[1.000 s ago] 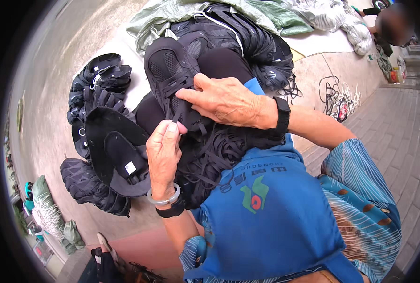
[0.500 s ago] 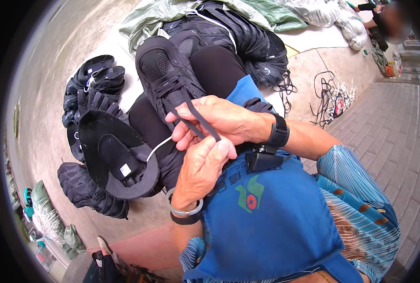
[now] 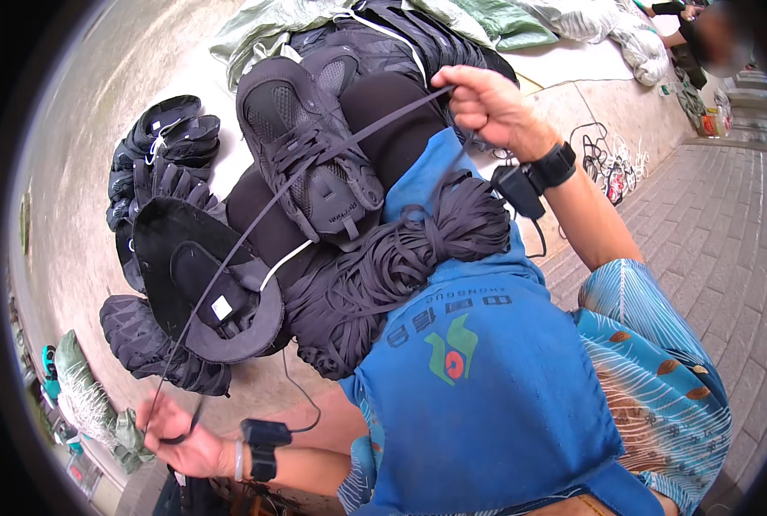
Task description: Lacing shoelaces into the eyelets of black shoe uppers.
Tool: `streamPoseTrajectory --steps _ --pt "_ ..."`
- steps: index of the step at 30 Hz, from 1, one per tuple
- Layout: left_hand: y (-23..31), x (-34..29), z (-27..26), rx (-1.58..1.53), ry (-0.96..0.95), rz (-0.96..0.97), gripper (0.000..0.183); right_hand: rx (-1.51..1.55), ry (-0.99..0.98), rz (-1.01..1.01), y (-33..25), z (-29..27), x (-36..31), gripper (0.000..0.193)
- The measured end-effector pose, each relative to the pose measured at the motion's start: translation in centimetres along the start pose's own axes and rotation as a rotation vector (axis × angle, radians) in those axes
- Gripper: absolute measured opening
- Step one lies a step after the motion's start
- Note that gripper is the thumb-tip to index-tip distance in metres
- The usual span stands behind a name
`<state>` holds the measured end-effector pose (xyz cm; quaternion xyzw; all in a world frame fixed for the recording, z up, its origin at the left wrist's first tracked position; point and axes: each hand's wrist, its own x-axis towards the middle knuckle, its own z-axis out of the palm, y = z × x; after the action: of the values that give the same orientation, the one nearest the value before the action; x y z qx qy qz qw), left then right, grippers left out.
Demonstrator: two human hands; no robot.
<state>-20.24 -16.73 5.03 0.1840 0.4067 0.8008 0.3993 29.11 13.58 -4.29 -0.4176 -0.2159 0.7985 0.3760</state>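
Observation:
A black shoe (image 3: pixel 273 110) with mesh panels lies on my lap, laces crisscrossed over its tongue. One long dark shoelace (image 3: pixel 400 113) runs taut across it from hand to hand; whether it is threaded through the shoe I cannot tell. My right hand (image 3: pixel 491 112), raised beyond the shoe's right side, pinches one part. Far out at lower left, my left hand (image 3: pixel 181 437) is closed on the other part, slightly blurred, with a loose piece hanging by it. Below the shoe's heel rests a thick bundle of dark shoelaces (image 3: pixel 375 275) on my lap.
Left of my lap sits a black shoe upper (image 3: pixel 164 249) with a white cord. Stacked black uppers (image 3: pixel 164 155) stand beyond it. More dark shoes (image 3: pixel 400 43) lie at the back under a green sheet (image 3: pixel 512 26). Loose laces (image 3: pixel 611 163) lie at right; a person (image 3: pixel 710 43) is far right.
My hands, together over the shoe before, have moved wide apart: the right up and rightward, the left down to lower left. The lace is now stretched between them, and the lace bundle is uncovered.

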Motion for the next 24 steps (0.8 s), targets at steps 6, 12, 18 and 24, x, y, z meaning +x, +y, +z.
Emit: streamPoseTrajectory --steps 6,12,18,24 --pt "11.4 -0.8 -11.6 -0.296 0.172 0.475 0.011 0.157 0.222 -0.106 -1.6 -4.9 3.0 0.013" --pt "14.7 -2.8 -14.2 -0.207 0.308 0.659 0.032 0.093 0.392 -0.288 -3.6 -7.3 4.8 0.011" --pt "9.4 0.5 -8.1 0.096 -0.024 0.322 0.025 -1.418 0.619 -0.756 -3.3 -7.8 3.6 0.022" --pt "-11.5 1.2 11.2 0.814 -0.215 -0.092 0.033 -1.167 -0.186 -0.466 -1.1 4.8 -3.8 0.017"
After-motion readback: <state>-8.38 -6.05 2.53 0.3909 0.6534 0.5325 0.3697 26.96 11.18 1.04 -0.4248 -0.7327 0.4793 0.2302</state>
